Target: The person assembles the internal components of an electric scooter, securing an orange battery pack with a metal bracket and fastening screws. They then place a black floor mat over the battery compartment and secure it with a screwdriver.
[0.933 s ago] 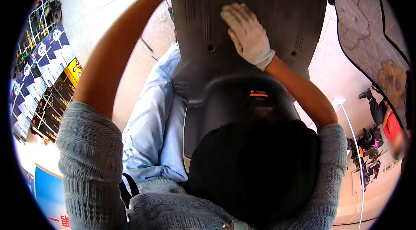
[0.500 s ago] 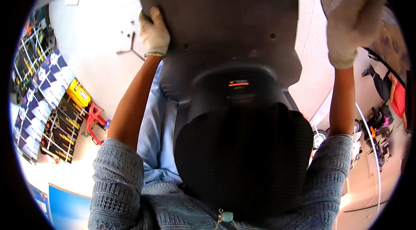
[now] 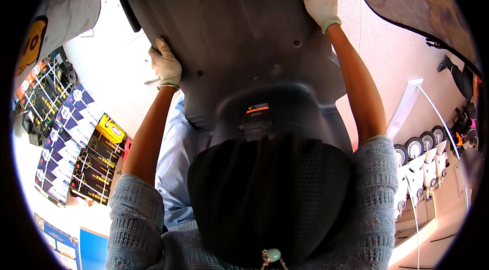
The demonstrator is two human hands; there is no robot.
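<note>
A wide black plastic floor panel (image 3: 239, 31), apparently a scooter's footboard, lies tilted in front of me, with a hole near each side. My left hand (image 3: 166, 65), in a pale work glove, grips its left edge with the thumb up. At the far right edge my right hand (image 3: 320, 1), gloved too, clasps the panel, its thumb on top and fingers partly hidden. Nearer to me the panel meets a black moulded housing (image 3: 260, 109) with a small orange-marked label. A black mesh-covered seat (image 3: 270, 193) fills the space between my arms.
Stacked printed boxes (image 3: 63, 143) and a yellow pack (image 3: 110, 128) stand on the left. A black bar (image 3: 127, 8) juts in at the upper left. A quilted cover (image 3: 407, 5) hangs at the upper right. Small wheels (image 3: 415, 147) line the right side.
My right hand has come from out on the right onto the panel's right edge. The panel now looks tilted in view. My left hand stays at its left edge.
</note>
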